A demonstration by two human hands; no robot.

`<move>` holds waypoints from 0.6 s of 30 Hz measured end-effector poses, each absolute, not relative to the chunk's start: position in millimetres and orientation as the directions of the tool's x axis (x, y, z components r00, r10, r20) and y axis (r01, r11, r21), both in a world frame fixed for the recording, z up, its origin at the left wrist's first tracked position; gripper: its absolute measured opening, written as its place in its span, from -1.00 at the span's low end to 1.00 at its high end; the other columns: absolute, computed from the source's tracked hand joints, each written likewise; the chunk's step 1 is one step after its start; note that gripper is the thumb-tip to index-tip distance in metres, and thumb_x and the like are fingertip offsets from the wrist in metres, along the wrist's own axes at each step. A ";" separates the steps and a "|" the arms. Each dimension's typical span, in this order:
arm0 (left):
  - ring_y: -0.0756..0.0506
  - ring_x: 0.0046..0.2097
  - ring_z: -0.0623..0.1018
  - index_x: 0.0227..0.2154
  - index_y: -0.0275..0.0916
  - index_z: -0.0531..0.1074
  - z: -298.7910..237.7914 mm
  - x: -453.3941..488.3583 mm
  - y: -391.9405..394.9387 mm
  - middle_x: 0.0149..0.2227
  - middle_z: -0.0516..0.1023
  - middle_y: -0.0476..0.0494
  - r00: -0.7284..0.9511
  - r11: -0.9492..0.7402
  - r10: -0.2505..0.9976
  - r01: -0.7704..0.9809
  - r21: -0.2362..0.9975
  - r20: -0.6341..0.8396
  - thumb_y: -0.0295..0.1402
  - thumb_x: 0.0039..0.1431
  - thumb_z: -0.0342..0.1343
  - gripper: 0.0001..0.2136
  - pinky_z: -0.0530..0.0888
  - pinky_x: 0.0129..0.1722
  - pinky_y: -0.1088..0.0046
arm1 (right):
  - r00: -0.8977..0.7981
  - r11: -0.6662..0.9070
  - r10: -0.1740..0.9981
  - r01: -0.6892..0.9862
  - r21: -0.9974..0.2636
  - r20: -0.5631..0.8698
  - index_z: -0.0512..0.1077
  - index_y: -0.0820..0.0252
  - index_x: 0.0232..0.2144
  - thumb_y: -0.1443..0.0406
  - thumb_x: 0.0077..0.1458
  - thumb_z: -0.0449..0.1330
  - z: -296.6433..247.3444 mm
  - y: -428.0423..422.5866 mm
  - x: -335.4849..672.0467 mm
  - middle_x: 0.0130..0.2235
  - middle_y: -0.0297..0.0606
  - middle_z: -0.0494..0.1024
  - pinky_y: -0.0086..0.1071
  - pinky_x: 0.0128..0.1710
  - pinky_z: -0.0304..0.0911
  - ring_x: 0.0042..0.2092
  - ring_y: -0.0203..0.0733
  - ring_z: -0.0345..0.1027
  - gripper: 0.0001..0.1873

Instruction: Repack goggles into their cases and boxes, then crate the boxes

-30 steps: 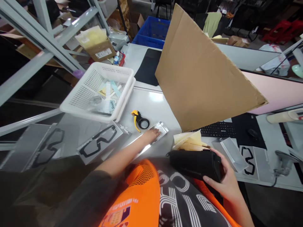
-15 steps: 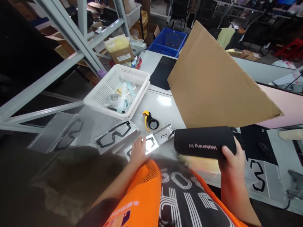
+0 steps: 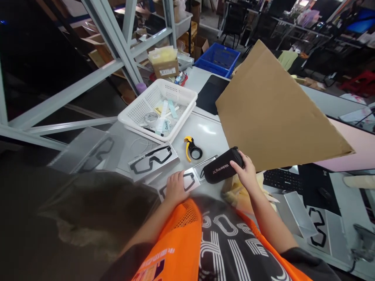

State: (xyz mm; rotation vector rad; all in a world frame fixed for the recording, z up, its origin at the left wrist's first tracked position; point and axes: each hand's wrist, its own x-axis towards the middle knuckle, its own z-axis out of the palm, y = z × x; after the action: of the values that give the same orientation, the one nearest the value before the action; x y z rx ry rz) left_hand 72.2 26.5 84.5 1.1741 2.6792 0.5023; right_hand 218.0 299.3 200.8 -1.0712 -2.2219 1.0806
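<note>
My right hand (image 3: 247, 173) grips one end of a black oblong case (image 3: 222, 169) with white lettering, held low over the white table (image 3: 206, 134). The case's other end points at a silver box (image 3: 187, 182) printed with a black goggle outline. My left hand (image 3: 175, 188) lies on that box near the table's front edge, fingers flat and holding it down. A second silver goggle box (image 3: 153, 159) lies just to the left. A small black and yellow tool (image 3: 191, 148) sits behind the case.
A white mesh basket (image 3: 178, 93) with slips and tape stands at the back left. A large cardboard sheet (image 3: 275, 113) leans over the right side, above a keyboard (image 3: 281, 179). More silver boxes (image 3: 319, 230) lie at the right. Metal shelf frame (image 3: 117, 43) on the left.
My right hand has carried the black case left and down toward the silver box. The left hand slid slightly back along the box. The camera view shifted left.
</note>
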 end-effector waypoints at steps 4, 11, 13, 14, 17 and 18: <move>-0.39 0.12 0.39 0.22 -0.31 0.18 90.3 77.6 16.3 0.11 0.40 -0.39 -0.670 0.618 0.742 0.677 0.400 -0.014 -0.14 -0.11 0.32 -0.18 0.27 0.16 0.07 | -0.557 0.462 0.811 0.418 -0.782 0.181 0.32 0.22 0.18 -0.11 0.08 0.23 190.3 278.9 219.2 0.12 0.04 0.44 0.08 0.20 0.22 0.17 0.12 0.31 -0.24; -0.39 0.13 0.38 0.22 -0.34 0.19 92.8 87.0 5.7 0.13 0.39 -0.41 -0.656 0.616 0.753 0.676 0.405 -0.050 -0.07 -0.06 0.31 -0.19 0.27 0.17 0.05 | -0.720 0.555 0.688 0.440 -0.706 0.092 0.30 0.27 0.15 0.01 0.22 0.16 154.3 229.2 221.6 0.26 0.14 0.31 0.03 0.29 0.12 0.29 0.11 0.19 -0.41; -0.40 0.13 0.38 0.21 -0.35 0.21 89.9 86.4 -1.0 0.12 0.40 -0.43 -0.651 0.620 0.756 0.686 0.381 -0.059 -0.10 -0.05 0.31 -0.21 0.26 0.17 0.04 | -0.742 0.610 0.671 0.543 -0.577 0.011 0.34 0.32 0.15 0.07 0.26 0.13 145.1 219.2 220.9 0.33 0.14 0.24 0.06 0.35 -0.02 0.37 0.17 0.03 -0.45; -0.40 0.13 0.38 0.20 -0.36 0.22 88.5 85.2 -4.9 0.12 0.40 -0.44 -0.645 0.618 0.762 0.693 0.370 -0.065 -0.12 -0.05 0.31 -0.23 0.26 0.18 0.04 | -0.752 0.629 0.655 0.594 -0.501 -0.070 0.37 0.33 0.15 0.10 0.28 0.12 141.2 215.5 220.2 0.34 0.13 0.23 0.04 0.37 -0.06 0.38 0.18 0.00 -0.47; -0.40 0.12 0.39 0.20 -0.36 0.23 85.9 79.6 -15.1 0.11 0.42 -0.43 -0.611 0.598 0.786 0.714 0.364 -0.093 -0.12 -0.04 0.30 -0.24 0.25 0.18 0.04 | -0.741 0.649 0.591 0.671 -0.359 -0.319 0.41 0.37 0.16 0.21 0.31 0.08 131.3 208.7 217.0 0.28 0.09 0.33 -0.11 0.34 0.01 0.32 0.08 0.13 -0.53; -0.39 0.13 0.39 0.21 -0.36 0.23 85.7 77.4 -17.1 0.11 0.42 -0.42 -0.600 0.591 0.793 0.718 0.367 -0.103 -0.11 -0.04 0.30 -0.23 0.24 0.19 0.04 | -0.725 0.641 0.586 0.688 -0.341 -0.361 0.42 0.36 0.17 0.23 0.31 0.08 128.3 207.7 215.8 0.27 0.09 0.35 -0.14 0.33 0.03 0.29 0.07 0.17 -0.54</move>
State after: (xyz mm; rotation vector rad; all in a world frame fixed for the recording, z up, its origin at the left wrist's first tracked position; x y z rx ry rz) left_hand 77.4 -17.1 85.7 1.2448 2.5660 0.4219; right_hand 215.8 207.7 128.3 -1.1974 -3.0399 0.7856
